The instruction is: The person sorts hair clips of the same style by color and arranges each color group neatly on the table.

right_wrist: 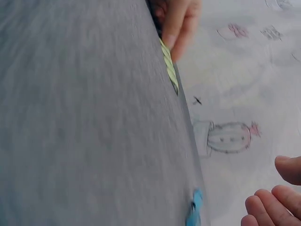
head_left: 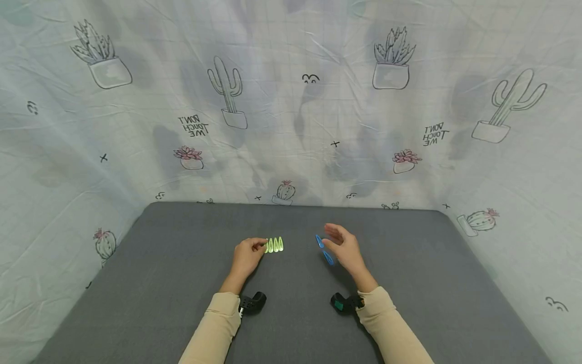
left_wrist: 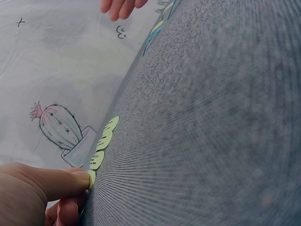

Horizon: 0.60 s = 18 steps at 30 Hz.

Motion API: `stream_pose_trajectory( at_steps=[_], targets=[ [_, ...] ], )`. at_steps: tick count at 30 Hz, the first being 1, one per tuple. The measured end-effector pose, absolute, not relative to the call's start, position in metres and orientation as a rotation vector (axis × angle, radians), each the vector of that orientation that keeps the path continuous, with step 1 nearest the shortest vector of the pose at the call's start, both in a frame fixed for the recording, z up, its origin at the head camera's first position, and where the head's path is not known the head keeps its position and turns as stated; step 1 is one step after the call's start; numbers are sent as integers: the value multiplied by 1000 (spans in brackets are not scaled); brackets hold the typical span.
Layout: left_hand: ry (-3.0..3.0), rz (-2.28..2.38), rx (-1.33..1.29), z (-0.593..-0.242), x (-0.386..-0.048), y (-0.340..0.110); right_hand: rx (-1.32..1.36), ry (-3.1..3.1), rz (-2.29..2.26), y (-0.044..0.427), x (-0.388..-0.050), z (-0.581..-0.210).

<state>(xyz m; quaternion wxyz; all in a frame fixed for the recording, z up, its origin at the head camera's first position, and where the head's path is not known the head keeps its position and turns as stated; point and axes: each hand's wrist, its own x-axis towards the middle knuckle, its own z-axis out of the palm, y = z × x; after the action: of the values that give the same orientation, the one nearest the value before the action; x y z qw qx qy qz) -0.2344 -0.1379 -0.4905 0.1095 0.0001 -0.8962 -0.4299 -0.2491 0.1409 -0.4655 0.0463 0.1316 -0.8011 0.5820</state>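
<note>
Several yellow-green hair clips (head_left: 275, 244) lie side by side in a row on the grey table. At the row's left end, my left hand (head_left: 247, 257) pinches the outermost clip (left_wrist: 91, 179) between thumb and finger. Two blue clips (head_left: 328, 258) lie to the right, one beyond the other. My right hand (head_left: 346, 250) is just right of them, fingers apart and relaxed, holding nothing visible; the right wrist view shows its fingers (right_wrist: 273, 207) above the table. A bit of yellow-green shows beside the blue (left_wrist: 153, 37) in the left wrist view, too small to make out.
The grey tabletop (head_left: 291, 323) extends around both hands. A pale sheet (head_left: 282, 101) printed with cacti hangs behind the table's far edge and along both sides. Each wrist wears a black camera, the left one (head_left: 254, 302) and the right one (head_left: 342, 303).
</note>
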Motion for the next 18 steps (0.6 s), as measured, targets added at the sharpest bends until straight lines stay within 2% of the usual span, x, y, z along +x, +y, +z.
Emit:
stream_pose_trajectory(
  at_steps=[18],
  targets=[
    [-2650, -1257, 5, -492, -234, -136, 141, -2429, 1782, 193, -259, -471]
  ],
)
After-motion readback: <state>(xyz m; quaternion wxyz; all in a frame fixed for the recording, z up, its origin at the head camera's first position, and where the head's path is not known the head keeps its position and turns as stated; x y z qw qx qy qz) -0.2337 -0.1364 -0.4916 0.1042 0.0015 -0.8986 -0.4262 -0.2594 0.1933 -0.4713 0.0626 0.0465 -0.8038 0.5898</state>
